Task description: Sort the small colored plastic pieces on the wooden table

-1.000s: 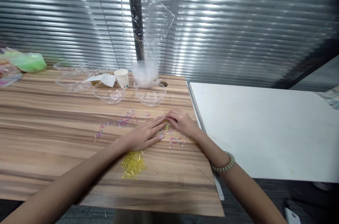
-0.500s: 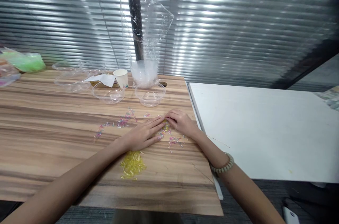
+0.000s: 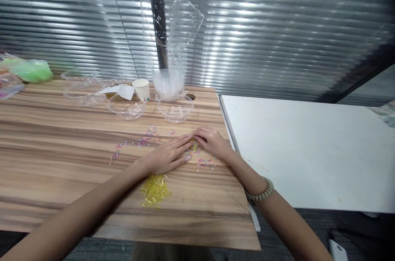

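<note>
Where blinds (image 3: pixel 262 39) back the wooden table (image 3: pixel 77 146), left hand (image 3: pixel 168 156) lies flat, released; right hand (image 3: pixel 212 141) curls, grip unclear.

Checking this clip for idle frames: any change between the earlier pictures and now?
Nothing visibly moved, taken hold of or let go; only the camera view shifts slightly. Left hand, right hand, yellow pile and paper cup stayed as they were.

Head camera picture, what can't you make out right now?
Head view: anything in the right hand, hidden by curled fingers.
Head view: anything under the left hand, hidden by it.
Head view: white device, cut off by the bottom edge.
Head view: number of colourful bits, too small to count.
</note>
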`<control>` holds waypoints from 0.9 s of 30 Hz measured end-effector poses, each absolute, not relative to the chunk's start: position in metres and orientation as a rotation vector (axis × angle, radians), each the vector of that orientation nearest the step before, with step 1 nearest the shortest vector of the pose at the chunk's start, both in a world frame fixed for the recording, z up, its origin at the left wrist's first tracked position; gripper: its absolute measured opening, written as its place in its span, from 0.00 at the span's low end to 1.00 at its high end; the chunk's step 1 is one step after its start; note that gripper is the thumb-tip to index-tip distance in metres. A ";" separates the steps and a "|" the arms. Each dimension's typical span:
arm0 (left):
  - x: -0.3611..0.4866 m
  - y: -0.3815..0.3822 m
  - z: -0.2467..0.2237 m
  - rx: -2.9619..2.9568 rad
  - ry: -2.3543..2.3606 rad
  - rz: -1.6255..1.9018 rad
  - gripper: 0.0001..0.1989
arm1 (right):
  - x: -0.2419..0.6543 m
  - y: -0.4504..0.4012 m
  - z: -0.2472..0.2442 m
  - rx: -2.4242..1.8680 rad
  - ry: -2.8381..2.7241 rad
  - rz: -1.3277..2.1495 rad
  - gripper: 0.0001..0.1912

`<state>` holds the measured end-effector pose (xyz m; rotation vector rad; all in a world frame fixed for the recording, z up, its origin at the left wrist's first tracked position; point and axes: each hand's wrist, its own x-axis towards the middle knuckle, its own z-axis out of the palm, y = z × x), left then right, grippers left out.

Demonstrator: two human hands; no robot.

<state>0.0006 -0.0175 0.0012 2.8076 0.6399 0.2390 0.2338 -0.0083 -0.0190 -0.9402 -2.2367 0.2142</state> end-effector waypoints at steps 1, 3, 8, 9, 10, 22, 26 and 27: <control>0.000 -0.017 0.001 2.807 0.639 0.242 0.27 | 0.234 -0.008 -0.019 -0.942 -2.237 0.215 0.05; 0.000 -0.017 0.001 2.804 0.639 0.242 0.27 | 0.234 -0.009 -0.019 -0.949 -2.237 0.216 0.05; 0.000 -0.017 0.002 2.787 0.638 0.251 0.27 | 0.234 -0.009 -0.018 -0.958 -2.243 0.210 0.05; 0.001 -0.017 0.002 2.782 0.635 0.261 0.27 | 0.234 -0.009 -0.018 -0.959 -2.244 0.211 0.05; 0.001 -0.017 0.002 2.778 0.635 0.268 0.27 | 0.234 -0.009 -0.018 -0.960 -2.245 0.211 0.05; 0.001 -0.017 0.002 2.797 0.631 0.243 0.27 | 0.233 -0.009 -0.016 -0.962 -2.237 0.206 0.05; 0.001 -0.017 0.002 2.784 0.641 0.228 0.28 | 0.233 -0.010 -0.015 -0.977 -2.245 0.224 0.05; 0.001 -0.017 0.003 2.783 0.642 0.225 0.28 | 0.233 -0.010 -0.016 -0.978 -2.245 0.224 0.05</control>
